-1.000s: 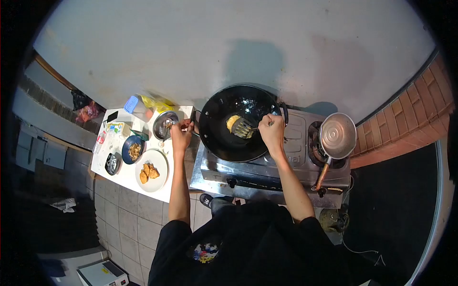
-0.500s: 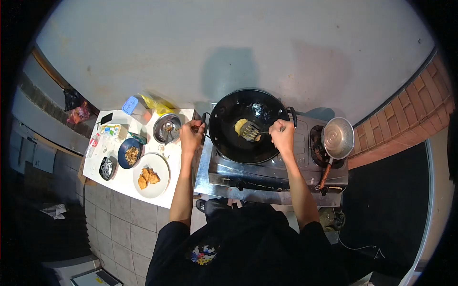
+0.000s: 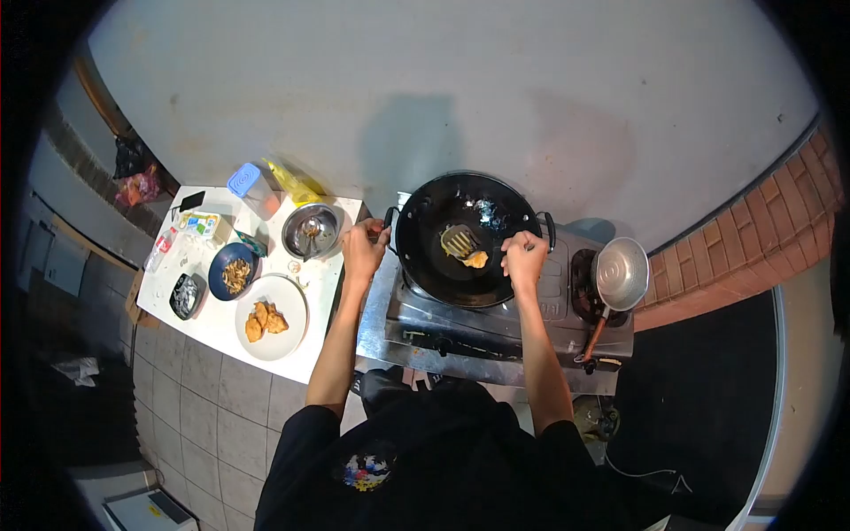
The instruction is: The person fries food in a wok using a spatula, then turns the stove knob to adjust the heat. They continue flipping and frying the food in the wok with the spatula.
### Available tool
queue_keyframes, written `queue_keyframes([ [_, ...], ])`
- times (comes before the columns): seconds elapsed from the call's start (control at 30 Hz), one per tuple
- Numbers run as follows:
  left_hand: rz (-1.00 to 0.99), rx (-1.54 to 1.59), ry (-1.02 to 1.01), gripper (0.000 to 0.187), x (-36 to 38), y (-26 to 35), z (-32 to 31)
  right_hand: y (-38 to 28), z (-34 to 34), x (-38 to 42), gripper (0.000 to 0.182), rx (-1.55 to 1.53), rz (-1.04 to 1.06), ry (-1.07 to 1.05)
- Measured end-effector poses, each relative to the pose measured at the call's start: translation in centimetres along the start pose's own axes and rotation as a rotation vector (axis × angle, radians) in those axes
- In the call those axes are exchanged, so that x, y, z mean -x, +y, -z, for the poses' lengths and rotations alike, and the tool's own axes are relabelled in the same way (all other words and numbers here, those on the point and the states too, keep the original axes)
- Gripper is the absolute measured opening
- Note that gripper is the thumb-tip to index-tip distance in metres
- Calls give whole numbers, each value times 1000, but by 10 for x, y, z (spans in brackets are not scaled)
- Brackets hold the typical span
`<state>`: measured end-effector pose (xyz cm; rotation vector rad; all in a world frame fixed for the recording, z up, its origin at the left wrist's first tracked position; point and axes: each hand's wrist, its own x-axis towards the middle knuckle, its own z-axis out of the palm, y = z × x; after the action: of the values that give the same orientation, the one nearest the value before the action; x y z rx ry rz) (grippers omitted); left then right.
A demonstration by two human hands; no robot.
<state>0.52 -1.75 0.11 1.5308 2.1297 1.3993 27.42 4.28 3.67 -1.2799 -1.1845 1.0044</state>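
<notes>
My left hand [image 3: 362, 252] is closed around the left handle [image 3: 389, 223] of a black wok [image 3: 434, 276], which sits on the gas stove. In my right hand [image 3: 525, 257] is a slotted spatula [image 3: 459, 241], gripped at its handle over the wok's right side. The spatula's blade rests low in the wok, against a small yellow and golden-brown piece of fried food [image 3: 476, 259]. Part of that piece is hidden under the blade. The wok's inside looks shiny. Most of the spatula's handle is covered by my fingers or hard to see against the dark wok.
Left of the stove [image 3: 416, 319], a white table [image 3: 212, 341] bears a plate [image 3: 292, 332] of fried pieces, a blue bowl [image 3: 221, 285], a steel bowl [image 3: 332, 237], a black container [image 3: 184, 296] and a lidded tub [image 3: 252, 188]. A metal pan [image 3: 622, 273] sits on the right burner.
The spatula's blade has shifted slightly over the fried piece, whose browned part now shows on the blade's lower right. My left hand stays at the wok's handle. The whole view has tilted slightly.
</notes>
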Motion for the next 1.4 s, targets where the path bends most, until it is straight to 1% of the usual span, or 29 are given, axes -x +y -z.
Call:
queue_keyframes([
  [0.13,25,28,17,21,4,2,-2,4,4,-2,23,11,3,-23],
  [0.17,36,29,32,21,4,4,-2,8,5,-3,22,15,30,-42],
  [0.23,45,28,44,21,4,3,-4,28,7,-12,20,16,57,-58],
  [0.27,45,35,56,21,4,1,-6,46,6,-20,19,68,132,-32],
  [0.3,45,41,66,21,5,3,-6,44,4,-21,19,120,205,-6],
  [0.33,32,27,78,21,6,4,-6,42,4,-19,19,164,207,10],
  [0.37,31,22,73,21,6,6,-5,41,3,-16,19,160,201,11],
  [0.43,65,-26,54,21,7,10,-4,33,1,-10,19,93,289,34],
  [0.47,49,-31,63,21,7,7,-5,40,3,-14,19,160,285,19],
  [0.57,43,-71,90,21,10,11,-5,33,3,-10,19,186,271,21],
  [0.6,40,-78,90,21,11,10,-5,31,2,-9,19,180,268,20],
  [0.67,114,-28,47,21,10,5,-7,28,2,-7,19,154,292,27],
  [0.8,77,-37,31,21,8,-6,-11,40,3,-14,20,143,278,11],
  [0.87,48,-82,72,22,9,-6,-12,46,4,-16,23,22,151,-56],
  [0.9,43,-87,69,22,10,-6,-11,39,7,-12,23,15,148,-52],
  [0.97,40,-130,51,24,9,-7,-10,10,15,0,26,-209,-8,-56],
  [1.1,55,-148,28,24,7,-10,-10,-11,34,-4,28,-218,17,-61],
  [1.17,23,-141,34,24,5,-12,-10,-25,45,-9,27,36,13,-98],
  [1.2,15,-143,27,24,4,-9,-9,-22,47,-16,25,164,39,-102],
  [1.23,14,-148,28,24,4,-7,-8,-18,47,-20,25,161,35,-92],
  [1.3,8,-153,23,23,4,-2,-6,-14,48,-24,23,328,176,-61],
  [1.37,75,-205,18,22,4,2,-4,-16,47,-24,24,341,155,-80],
  [1.4,74,-203,17,22,3,0,-5,-18,46,-24,24,354,140,-105],
])
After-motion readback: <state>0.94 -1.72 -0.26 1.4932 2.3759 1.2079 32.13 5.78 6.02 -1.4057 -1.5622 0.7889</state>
